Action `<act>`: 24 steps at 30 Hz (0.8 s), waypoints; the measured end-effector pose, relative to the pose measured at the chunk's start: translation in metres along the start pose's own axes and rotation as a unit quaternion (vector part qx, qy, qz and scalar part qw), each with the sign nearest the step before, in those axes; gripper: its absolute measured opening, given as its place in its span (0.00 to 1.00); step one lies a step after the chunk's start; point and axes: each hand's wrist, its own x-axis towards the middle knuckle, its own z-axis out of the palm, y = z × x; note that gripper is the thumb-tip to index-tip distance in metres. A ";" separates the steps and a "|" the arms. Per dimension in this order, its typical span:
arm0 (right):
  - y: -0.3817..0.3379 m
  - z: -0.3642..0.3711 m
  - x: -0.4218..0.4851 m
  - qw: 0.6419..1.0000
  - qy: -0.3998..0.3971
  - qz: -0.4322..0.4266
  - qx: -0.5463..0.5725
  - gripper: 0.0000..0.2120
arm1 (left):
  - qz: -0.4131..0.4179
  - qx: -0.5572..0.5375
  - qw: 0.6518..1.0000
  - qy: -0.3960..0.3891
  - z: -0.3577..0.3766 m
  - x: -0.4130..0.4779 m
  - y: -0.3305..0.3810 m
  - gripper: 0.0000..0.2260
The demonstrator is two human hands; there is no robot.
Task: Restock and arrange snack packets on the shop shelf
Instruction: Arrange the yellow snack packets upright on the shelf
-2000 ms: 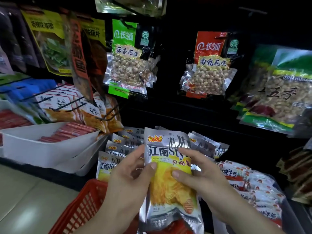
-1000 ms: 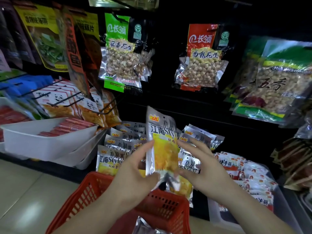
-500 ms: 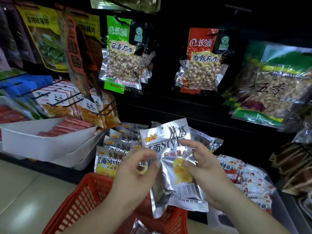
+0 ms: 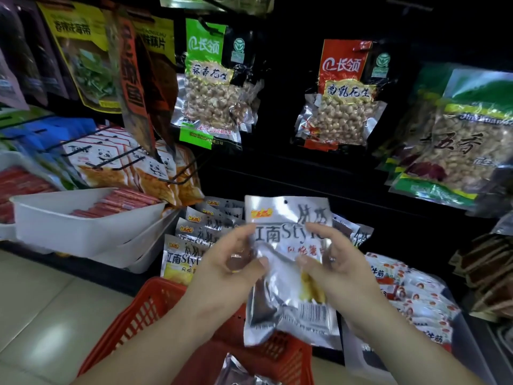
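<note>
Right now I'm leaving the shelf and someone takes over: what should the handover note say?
Left hand: pinches the silver chip packet at its left edge.
Right hand: holds its right side.
The packet is above the red basket, before the shelf's row of matching packets.
Done: the row holds several.
Left: shelve this one and the loose silver packet in the basket.

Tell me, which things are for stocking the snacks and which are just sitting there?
For the job: silver packet, held by left hand and right hand; matching packets on the shelf; red basket.
Just there: hanging peanut bags; panda packets; white tray of sausages.
</note>
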 end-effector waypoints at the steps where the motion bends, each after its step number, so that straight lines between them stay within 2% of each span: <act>1: 0.002 -0.002 0.003 1.000 0.023 0.006 0.005 0.24 | -0.014 0.020 0.999 -0.036 -0.001 -0.002 0.000 0.25; 3: 0.002 -0.005 0.006 0.999 0.038 0.021 0.014 0.23 | -0.030 0.061 0.994 -0.080 -0.003 -0.004 -0.002 0.29; 4: 0.002 -0.007 0.007 0.999 0.033 0.027 0.020 0.24 | -0.026 0.068 0.994 -0.077 -0.003 -0.005 -0.002 0.30; 7: 0.003 -0.019 0.006 0.996 -0.073 0.045 0.021 0.34 | -0.002 0.060 0.998 -0.018 -0.006 -0.002 0.003 0.26; 9: 0.004 -0.023 0.004 0.987 -0.144 0.066 -0.026 0.39 | 0.007 0.054 0.998 -0.028 -0.007 -0.003 0.007 0.26; 13: 0.008 -0.025 0.003 0.991 -0.110 0.072 -0.030 0.36 | 0.011 0.035 0.994 -0.107 -0.002 -0.010 0.007 0.34; 16: 0.014 -0.022 0.003 0.991 -0.093 0.074 -0.061 0.34 | 0.018 0.063 0.994 -0.091 0.000 -0.008 0.000 0.36; 18: 0.016 -0.019 0.002 0.986 -0.058 0.016 -0.157 0.30 | 0.026 0.103 0.991 -0.078 0.003 -0.008 -0.005 0.35; 19: 0.014 -0.018 0.002 0.984 -0.044 -0.018 -0.171 0.27 | 0.040 0.127 0.988 -0.074 0.006 -0.009 -0.008 0.34; 20: 0.011 -0.015 0.001 0.988 -0.043 -0.040 -0.141 0.24 | 0.062 0.148 0.984 -0.072 0.012 -0.010 -0.011 0.32; 22: 0.005 -0.009 0.000 0.995 -0.082 -0.024 -0.053 0.22 | 0.100 0.178 0.976 -0.081 0.027 -0.017 -0.011 0.28; 24: 0.003 -0.006 0.001 0.992 -0.114 -0.007 -0.049 0.20 | 0.142 0.210 0.964 -0.085 0.041 -0.021 -0.014 0.25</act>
